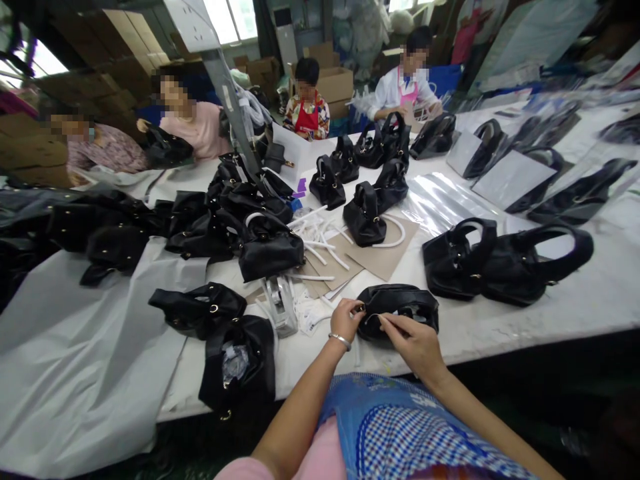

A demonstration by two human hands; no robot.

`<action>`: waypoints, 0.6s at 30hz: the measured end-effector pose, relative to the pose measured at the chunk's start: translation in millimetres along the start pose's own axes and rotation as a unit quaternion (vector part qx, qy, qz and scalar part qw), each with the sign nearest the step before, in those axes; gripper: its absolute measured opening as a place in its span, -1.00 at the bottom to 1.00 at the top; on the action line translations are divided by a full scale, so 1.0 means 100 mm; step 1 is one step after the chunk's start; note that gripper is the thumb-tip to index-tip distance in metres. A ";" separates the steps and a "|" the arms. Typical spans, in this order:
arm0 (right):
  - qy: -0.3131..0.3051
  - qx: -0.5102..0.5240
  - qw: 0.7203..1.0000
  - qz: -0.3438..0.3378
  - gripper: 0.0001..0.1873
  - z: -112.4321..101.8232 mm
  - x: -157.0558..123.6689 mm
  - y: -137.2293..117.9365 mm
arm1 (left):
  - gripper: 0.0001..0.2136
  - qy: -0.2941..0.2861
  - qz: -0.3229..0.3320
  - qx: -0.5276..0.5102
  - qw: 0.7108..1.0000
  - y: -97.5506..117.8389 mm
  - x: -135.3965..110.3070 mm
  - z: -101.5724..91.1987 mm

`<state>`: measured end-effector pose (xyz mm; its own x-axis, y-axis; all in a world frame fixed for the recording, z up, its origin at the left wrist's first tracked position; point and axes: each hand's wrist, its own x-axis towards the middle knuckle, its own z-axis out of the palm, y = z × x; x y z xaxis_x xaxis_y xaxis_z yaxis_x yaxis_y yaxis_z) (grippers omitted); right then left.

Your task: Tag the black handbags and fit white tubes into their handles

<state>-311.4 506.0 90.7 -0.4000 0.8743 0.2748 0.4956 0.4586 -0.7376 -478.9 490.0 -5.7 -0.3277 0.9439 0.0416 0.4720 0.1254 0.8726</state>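
Observation:
A small black handbag (406,297) lies on the white table right in front of me, its opening towards me. My left hand (345,321), with a silver bangle on the wrist, is closed on the bag's left end, where a bit of gold-coloured metal shows by the fingertips. Over the opening, my right hand (414,341) pinches a thin pale strand (373,316) between thumb and forefinger. Where the strand's far end goes, I cannot make out. Just left of my left hand are a clear tape dispenser (281,305) and small white tags (311,313).
Two black handbags (515,267) stand to the right, and more (240,363) sit at the left front edge. White tubes (320,248) and brown card sheets (385,257) lie beyond my hands. A metal post (230,100) rises mid-table. Several co-workers sit across the table.

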 end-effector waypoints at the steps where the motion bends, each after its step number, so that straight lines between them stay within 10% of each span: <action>1: 0.006 -0.002 1.000 -0.003 -0.78 0.01 0.00 0.01 | -0.79 0.006 0.000 -0.011 1.000 0.00 0.00 0.00; 18: 0.052 -0.053 0.997 0.000 -0.77 0.19 0.17 -0.03 | -0.76 0.004 -0.073 -0.111 0.991 0.03 -0.02 -0.03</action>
<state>-334.6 516.7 85.9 -0.3212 0.8837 0.3405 0.5766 0.4677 -0.6699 -479.6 487.9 -1.7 -0.3864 0.9180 -0.0898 0.2279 0.1894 0.9551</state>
